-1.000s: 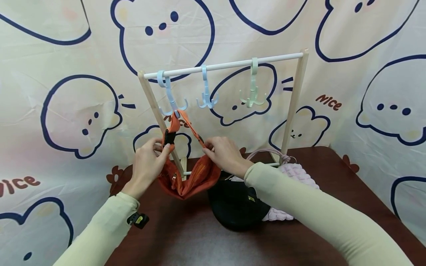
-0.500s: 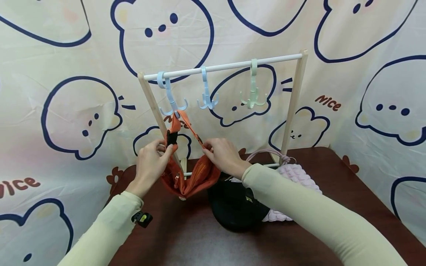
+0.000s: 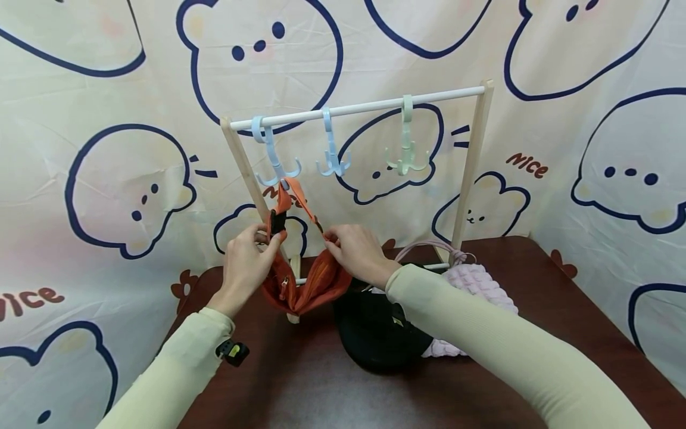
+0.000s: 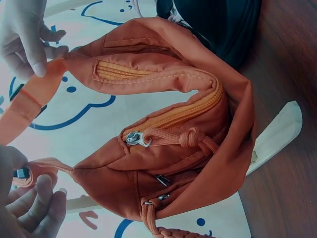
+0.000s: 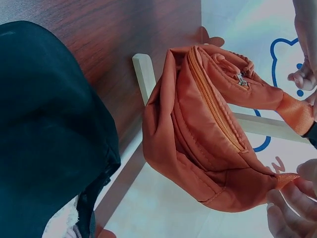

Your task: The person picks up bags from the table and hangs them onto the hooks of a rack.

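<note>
An orange bag (image 3: 311, 286) hangs by its strap (image 3: 298, 193) from the lowest prong of the left blue hook (image 3: 274, 156). The left hand (image 3: 243, 265) pinches the strap just below its black buckle (image 3: 277, 221), at the bag's left end. At the other end, the right hand (image 3: 360, 253) pinches the strap where it meets the bag. In the left wrist view the bag (image 4: 168, 124) sags between both hands, its zipper pull (image 4: 136, 139) showing. The bag (image 5: 208, 129) hangs clear of the table in the right wrist view.
The rack's white bar (image 3: 370, 107) also carries a second blue hook (image 3: 332, 152) and a green hook (image 3: 407, 143). A black bag (image 3: 377, 333) and a pink quilted bag (image 3: 479, 286) lie on the brown table (image 3: 332, 393) under the right forearm. Patterned cloth (image 3: 134, 286) stands behind.
Both hands keep their hold on the strap. The left hand has moved slightly right, and the bag's left end has shifted right and a little up with it.
</note>
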Motion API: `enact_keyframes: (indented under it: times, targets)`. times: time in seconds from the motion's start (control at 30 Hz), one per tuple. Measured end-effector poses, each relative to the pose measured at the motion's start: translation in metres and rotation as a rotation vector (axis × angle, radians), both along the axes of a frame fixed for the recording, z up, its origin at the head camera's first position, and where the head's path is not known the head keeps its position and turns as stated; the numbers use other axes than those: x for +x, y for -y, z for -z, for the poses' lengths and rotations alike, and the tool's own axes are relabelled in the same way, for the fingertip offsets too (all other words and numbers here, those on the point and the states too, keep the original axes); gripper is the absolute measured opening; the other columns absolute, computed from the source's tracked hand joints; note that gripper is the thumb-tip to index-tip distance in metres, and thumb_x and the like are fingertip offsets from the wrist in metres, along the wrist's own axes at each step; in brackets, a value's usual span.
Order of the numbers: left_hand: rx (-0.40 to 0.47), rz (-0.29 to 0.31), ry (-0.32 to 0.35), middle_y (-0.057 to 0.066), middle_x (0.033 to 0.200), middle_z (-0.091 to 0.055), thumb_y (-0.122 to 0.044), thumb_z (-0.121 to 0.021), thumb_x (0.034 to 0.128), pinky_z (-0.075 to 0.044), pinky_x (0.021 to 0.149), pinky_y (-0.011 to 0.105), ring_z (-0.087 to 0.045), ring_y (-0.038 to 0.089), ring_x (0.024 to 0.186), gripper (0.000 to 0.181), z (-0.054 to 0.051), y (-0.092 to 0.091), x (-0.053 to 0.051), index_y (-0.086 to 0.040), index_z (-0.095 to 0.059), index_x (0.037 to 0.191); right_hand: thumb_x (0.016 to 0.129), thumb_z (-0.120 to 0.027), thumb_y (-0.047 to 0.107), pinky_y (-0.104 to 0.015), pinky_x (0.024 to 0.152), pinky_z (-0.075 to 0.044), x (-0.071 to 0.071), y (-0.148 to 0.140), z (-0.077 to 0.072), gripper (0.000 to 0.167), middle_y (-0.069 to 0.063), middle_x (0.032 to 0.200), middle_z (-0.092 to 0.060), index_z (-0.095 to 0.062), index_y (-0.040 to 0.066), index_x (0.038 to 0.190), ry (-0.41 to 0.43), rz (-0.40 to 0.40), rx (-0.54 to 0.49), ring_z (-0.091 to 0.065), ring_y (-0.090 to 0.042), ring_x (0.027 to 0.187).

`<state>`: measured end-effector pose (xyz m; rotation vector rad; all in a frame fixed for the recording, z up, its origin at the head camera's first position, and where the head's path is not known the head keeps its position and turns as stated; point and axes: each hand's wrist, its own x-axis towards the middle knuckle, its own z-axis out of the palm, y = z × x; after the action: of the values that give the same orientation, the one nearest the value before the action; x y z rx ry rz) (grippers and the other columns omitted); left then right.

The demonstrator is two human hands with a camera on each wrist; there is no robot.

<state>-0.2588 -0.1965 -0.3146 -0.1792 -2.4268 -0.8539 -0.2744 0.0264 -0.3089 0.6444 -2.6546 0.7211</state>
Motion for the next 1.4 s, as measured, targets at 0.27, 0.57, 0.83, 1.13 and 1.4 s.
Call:
enact_keyframes:
  times: [0.27,0.57,0.83,1.13,1.4]
  targets:
    - [0.033,0.021,0.036,0.017,0.095,-0.075,-0.03,-0.064,0.0989,-0.053,0.055,0.03,-0.073,0.025,0.07,0.032,0.001,-0.002,-0.004,-0.004,-0.065,0.119,0.099,-0.066,0.026,-0.025,0.061,-0.05,0.0,-0.002,0.0,0.024,0.0,0.105,-0.076,-0.074,0.017,0.12,0.001,0.001,0.005,-0.069,-0.014,0.082]
    - [0.058,0.02,0.064,0.019,0.097,-0.075,-0.03,-0.063,0.0999,-0.052,0.053,0.027,-0.074,0.026,0.072,0.035,0.002,-0.001,-0.006,-0.004,-0.062,0.123,0.099,-0.066,0.029,-0.024,0.049,-0.04,-0.002,-0.005,0.002,0.034,-0.002,0.115,-0.076,-0.069,0.019,0.131,-0.024,-0.008,0.032,-0.064,-0.013,0.072]
    - [0.072,0.018,0.074,0.018,0.096,-0.075,-0.031,-0.063,0.0997,-0.053,0.051,0.029,-0.074,0.026,0.071,0.034,0.002,0.0,-0.006,-0.006,-0.062,0.123,0.1,-0.064,0.031,-0.026,0.044,-0.035,-0.003,-0.012,0.0,0.039,-0.003,0.112,-0.075,-0.065,0.019,0.137,0.04,-0.012,0.012,-0.054,-0.014,0.057]
    - [0.069,-0.012,0.082,0.016,0.096,-0.076,-0.034,-0.062,0.0992,-0.053,0.054,0.029,-0.075,0.026,0.074,0.03,0.004,0.002,-0.005,-0.009,-0.062,0.117,0.1,-0.063,0.031,-0.029,0.061,-0.049,-0.006,-0.023,0.004,0.037,-0.002,0.121,-0.073,-0.065,0.02,0.136,0.028,-0.029,0.012,-0.064,-0.013,0.077]
    - [0.048,-0.029,0.075,0.012,0.097,-0.076,-0.036,-0.062,0.0996,-0.05,0.057,0.03,-0.071,0.022,0.069,0.029,0.006,0.003,-0.003,-0.012,-0.063,0.115,0.1,-0.063,0.031,-0.03,0.058,-0.045,-0.008,-0.032,0.003,0.04,-0.007,0.114,-0.074,-0.063,0.018,0.138,0.066,-0.031,-0.011,-0.062,-0.019,0.074]
